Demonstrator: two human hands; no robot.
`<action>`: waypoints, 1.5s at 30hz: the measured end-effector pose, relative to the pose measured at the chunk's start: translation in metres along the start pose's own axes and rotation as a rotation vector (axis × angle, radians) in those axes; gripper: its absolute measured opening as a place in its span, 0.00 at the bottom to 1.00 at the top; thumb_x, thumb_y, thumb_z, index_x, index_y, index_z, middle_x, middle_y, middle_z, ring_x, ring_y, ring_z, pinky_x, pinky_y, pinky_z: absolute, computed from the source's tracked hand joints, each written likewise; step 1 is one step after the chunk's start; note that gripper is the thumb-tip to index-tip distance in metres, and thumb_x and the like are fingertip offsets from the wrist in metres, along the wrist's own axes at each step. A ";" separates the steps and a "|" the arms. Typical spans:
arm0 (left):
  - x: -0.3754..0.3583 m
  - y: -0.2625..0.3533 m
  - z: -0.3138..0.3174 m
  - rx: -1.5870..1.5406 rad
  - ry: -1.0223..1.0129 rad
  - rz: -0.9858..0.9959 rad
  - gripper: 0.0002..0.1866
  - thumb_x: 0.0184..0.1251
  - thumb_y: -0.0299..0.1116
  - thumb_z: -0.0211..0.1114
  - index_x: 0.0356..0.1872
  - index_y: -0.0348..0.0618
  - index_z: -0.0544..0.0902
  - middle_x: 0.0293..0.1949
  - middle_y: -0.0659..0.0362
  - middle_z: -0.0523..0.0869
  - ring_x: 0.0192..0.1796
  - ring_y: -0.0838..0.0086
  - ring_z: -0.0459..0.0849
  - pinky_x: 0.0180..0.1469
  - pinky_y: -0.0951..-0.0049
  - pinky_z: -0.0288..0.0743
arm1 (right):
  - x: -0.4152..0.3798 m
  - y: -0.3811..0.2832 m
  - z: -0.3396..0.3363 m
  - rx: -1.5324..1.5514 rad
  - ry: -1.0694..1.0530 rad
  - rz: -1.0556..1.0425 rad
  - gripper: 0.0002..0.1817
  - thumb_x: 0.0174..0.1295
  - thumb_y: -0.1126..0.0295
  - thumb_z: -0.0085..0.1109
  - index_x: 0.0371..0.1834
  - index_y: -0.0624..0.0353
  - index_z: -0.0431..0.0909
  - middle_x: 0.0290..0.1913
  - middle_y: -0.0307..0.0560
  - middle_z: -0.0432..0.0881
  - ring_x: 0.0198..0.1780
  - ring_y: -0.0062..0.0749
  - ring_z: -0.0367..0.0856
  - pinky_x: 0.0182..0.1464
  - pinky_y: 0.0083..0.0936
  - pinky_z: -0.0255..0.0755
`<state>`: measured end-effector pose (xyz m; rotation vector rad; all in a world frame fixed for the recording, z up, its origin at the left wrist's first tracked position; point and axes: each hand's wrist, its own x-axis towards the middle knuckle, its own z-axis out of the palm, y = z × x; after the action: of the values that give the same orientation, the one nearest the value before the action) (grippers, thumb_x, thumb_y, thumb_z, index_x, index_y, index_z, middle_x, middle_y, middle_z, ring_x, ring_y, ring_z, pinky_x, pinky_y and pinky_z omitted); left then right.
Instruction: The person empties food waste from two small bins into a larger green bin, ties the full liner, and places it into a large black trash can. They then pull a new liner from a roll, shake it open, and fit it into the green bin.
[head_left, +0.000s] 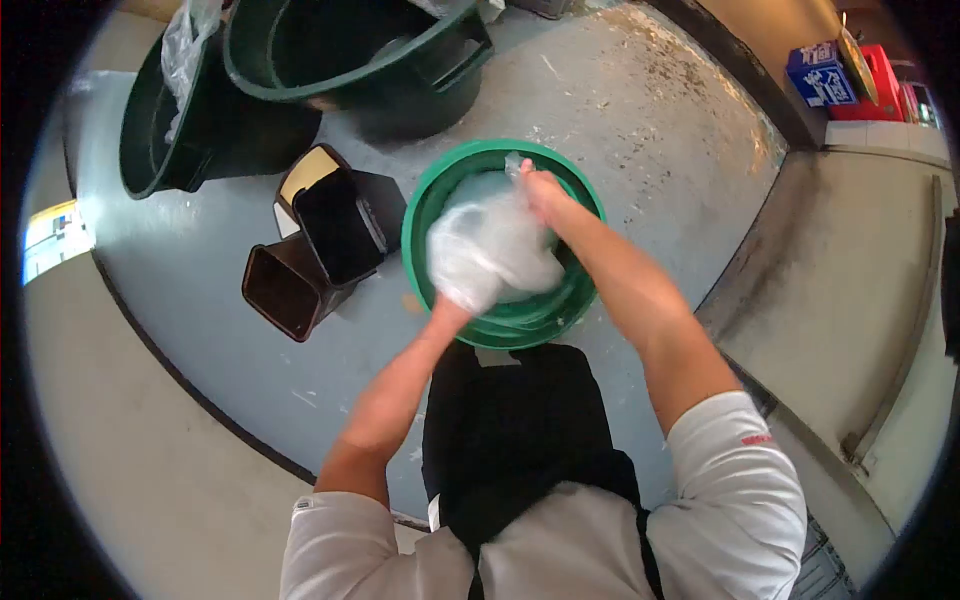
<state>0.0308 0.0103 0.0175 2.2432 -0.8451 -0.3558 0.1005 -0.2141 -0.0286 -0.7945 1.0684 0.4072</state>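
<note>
A clear plastic bag (495, 245), blurred by motion, is bunched up over a round green bin (415, 262) on the floor in front of me. My right hand (541, 192) is closed on the bag's edge near the far right side of the bin's rim. On the near left side, my left hand (462, 303) reaches into the bag, whose plastic covers its fingers, so I cannot see whether they are closed. Through the bag and beside it, the green inside of the bin shows.
Two large dark green bins (400, 105) (150, 150) stand at the upper left, one with a plastic bag (185, 60) hanging over it. Smaller brown and black bins (290, 290) (345, 220) sit left of the green bin. Debris litters the grey floor (650, 90) near the right wall.
</note>
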 end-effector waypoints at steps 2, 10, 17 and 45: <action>0.022 -0.004 -0.009 -0.875 0.221 -0.625 0.25 0.71 0.39 0.57 0.66 0.46 0.67 0.62 0.59 0.74 0.65 0.66 0.71 0.68 0.61 0.63 | -0.029 0.011 -0.016 0.245 -0.053 0.010 0.39 0.68 0.34 0.39 0.67 0.57 0.63 0.60 0.53 0.69 0.57 0.48 0.70 0.56 0.51 0.68; 0.046 -0.043 0.040 -1.704 0.474 -0.992 0.21 0.71 0.41 0.53 0.61 0.44 0.71 0.58 0.56 0.77 0.57 0.59 0.77 0.58 0.55 0.74 | -0.110 0.142 -0.027 0.741 -0.147 -0.366 0.36 0.68 0.42 0.50 0.68 0.58 0.62 0.63 0.45 0.70 0.65 0.40 0.68 0.66 0.42 0.63; -0.051 0.120 -0.019 -1.082 -0.075 -0.848 0.26 0.67 0.48 0.58 0.56 0.36 0.70 0.52 0.50 0.74 0.53 0.59 0.75 0.56 0.55 0.71 | -0.097 0.136 -0.035 0.827 -0.211 -0.171 0.22 0.70 0.48 0.49 0.45 0.58 0.74 0.52 0.48 0.77 0.59 0.41 0.72 0.60 0.41 0.65; 0.085 0.029 -0.020 0.231 -0.401 -0.282 0.10 0.60 0.33 0.56 0.42 0.44 0.74 0.34 0.37 0.83 0.43 0.39 0.81 0.44 0.43 0.73 | -0.142 0.129 0.019 0.625 0.215 -0.676 0.19 0.75 0.54 0.42 0.42 0.62 0.71 0.43 0.47 0.77 0.51 0.34 0.75 0.61 0.36 0.68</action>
<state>0.0903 -0.0515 0.0508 2.5581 -0.7999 -0.9044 -0.0346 -0.1048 0.0538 -0.5875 0.9745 -0.5757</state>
